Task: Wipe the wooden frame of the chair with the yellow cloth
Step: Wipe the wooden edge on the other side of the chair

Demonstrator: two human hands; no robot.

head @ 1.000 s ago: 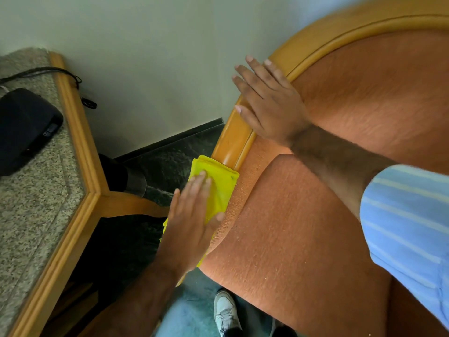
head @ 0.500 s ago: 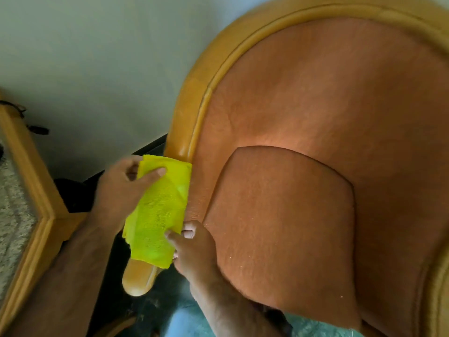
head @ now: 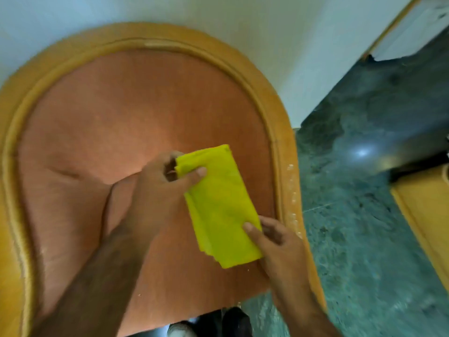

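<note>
A folded yellow cloth point(head: 220, 205) is held in the air over the orange upholstered seat point(head: 116, 122) of the chair. My left hand point(head: 158, 188) pinches the cloth's upper left corner between thumb and fingers. My right hand point(head: 274, 237) grips its lower right edge. The curved wooden frame point(head: 283, 132) arches around the backrest from the left edge to the right side, where pale specks mark the wood just right of my right hand.
A white wall point(head: 303, 32) stands behind the chair. Dark green stone floor point(head: 364, 215) spreads to the right. A wooden piece of furniture point(head: 425, 210) sits at the right edge. A shoe point(head: 179, 330) shows below the seat.
The view has swung from the chair's left side to its centre and right. The cloth has come off the left frame and is now held between both hands above the seat.
</note>
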